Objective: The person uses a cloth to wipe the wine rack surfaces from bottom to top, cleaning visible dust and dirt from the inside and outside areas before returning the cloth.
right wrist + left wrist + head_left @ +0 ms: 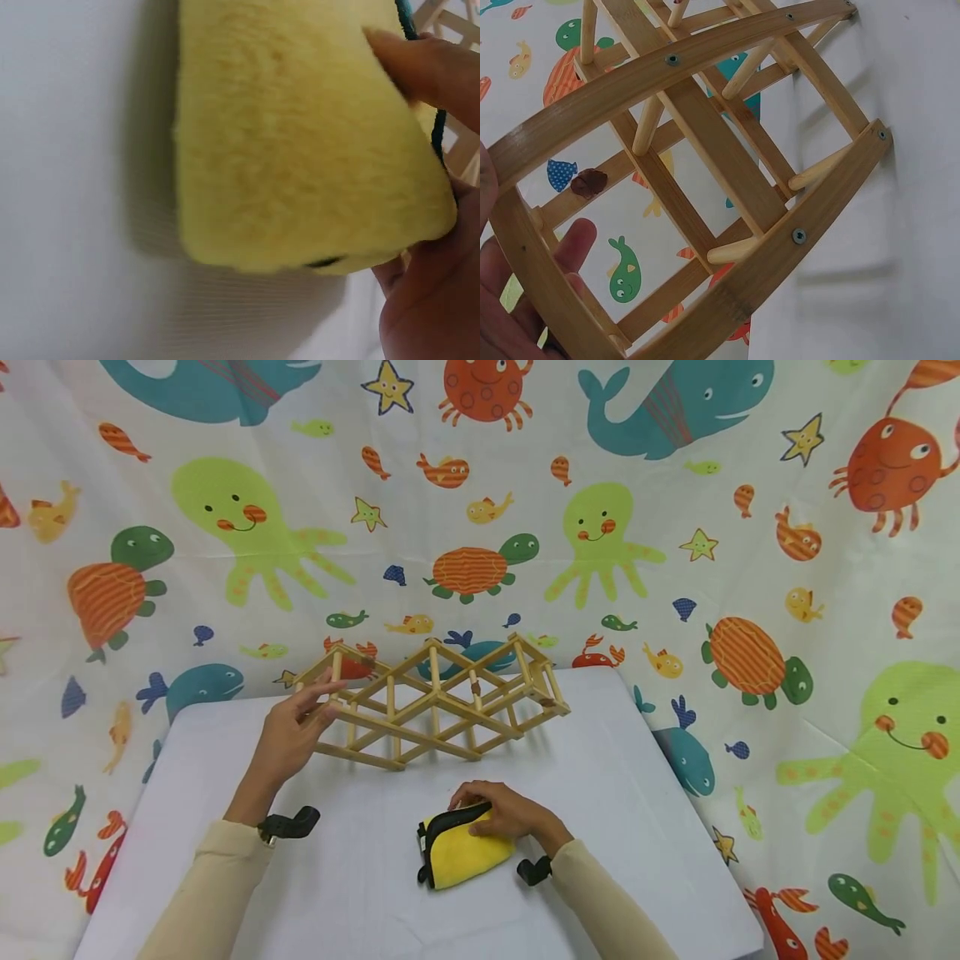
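Curled hands (pixel 291 733) (pixel 506 810) hold a latticed wooden rack (pixel 435 698), left, and fuzzy yellow cloth (pixel 463 857), right.

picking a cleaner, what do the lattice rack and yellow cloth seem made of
Lattice rack: probably bamboo or pale wood, smooth, faintly glossy; grain shows along the slats. Yellow cloth: likely plush microfibre, matte, judging by its fuzzy pile; exact fibre unclear.

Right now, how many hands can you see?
2: the left hand holds one end of the wooden rack; the right hand grips the folded yellow cloth.
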Available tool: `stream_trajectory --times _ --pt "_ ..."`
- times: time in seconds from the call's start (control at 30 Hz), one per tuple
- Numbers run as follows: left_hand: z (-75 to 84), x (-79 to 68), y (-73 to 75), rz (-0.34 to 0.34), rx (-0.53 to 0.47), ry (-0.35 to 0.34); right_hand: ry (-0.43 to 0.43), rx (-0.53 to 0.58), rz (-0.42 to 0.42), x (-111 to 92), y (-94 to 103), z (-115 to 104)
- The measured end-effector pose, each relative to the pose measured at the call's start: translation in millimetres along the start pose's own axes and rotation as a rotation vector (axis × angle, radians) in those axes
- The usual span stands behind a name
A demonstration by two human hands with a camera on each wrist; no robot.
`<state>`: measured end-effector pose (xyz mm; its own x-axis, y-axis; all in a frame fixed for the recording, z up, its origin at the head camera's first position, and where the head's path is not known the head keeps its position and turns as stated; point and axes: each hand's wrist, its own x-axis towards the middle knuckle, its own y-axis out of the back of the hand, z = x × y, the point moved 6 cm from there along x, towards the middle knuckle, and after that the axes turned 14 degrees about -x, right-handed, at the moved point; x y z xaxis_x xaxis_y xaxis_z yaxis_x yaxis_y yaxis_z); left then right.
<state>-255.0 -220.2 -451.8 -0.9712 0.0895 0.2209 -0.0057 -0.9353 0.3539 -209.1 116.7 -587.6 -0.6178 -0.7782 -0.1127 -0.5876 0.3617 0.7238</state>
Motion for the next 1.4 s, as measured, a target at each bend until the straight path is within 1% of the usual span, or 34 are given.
stream_trajectory --times 0.1,0.2,0.27,0.37,0.5,0.6,0.7,0.93,1.07,1.13,1.2,1.27,1.4 --pt "0.8 -0.2 -0.3 -0.002 0.006 -0.001 0.013 0.028 -0.005 0 1.8 -1" --pt "2.5 -0.4 -0.2 -0.002 0.004 -0.012 0.003 0.016 -0.035 -1 2.4 0" --pt "3.9 -0.4 -0.1 -0.001 -0.002 -0.022 -0.011 0.003 -0.074 -1 3.1 0" --pt "6.1 -0.7 0.1 -0.001 -0.009 -0.028 -0.033 -0.017 -0.156 -3 4.0 -2" --pt "6.8 -0.6 0.4 0.006 -0.023 -0.008 -0.013 -0.049 -0.262 -4 4.7 -6" --pt "6.9 -0.1 0.7 0.008 -0.015 -0.012 0.025 -0.044 -0.331 -5 3.3 -9" --pt "7.3 0.2 1.1 0.006 -0.010 -0.031 0.038 -0.004 -0.380 -7 1.1 -12" --pt "5.8 0.1 -0.1 0.004 -0.025 -0.043 0.006 0.129 -0.445 -16 -6.0 -14" --pt "4.7 0.6 -0.4 0.005 -0.022 -0.053 0.020 0.202 -0.496 -20 -10.8 -12" --pt "4.4 0.4 -0.1 0.005 -0.021 -0.051 0.027 0.260 -0.494 -22 -12.1 -9" --pt "3.7 0.4 -0.2 0.004 -0.021 -0.047 0.031 0.315 -0.453 -23 -11.4 -7" --pt "3.3 0.5 -0.4 0.003 -0.024 -0.048 0.026 0.357 -0.366 -26 -7.1 -6" --pt "2.8 1.4 -0.8 0.002 -0.026 -0.054 0.002 0.425 -0.162 -32 7.8 -7"
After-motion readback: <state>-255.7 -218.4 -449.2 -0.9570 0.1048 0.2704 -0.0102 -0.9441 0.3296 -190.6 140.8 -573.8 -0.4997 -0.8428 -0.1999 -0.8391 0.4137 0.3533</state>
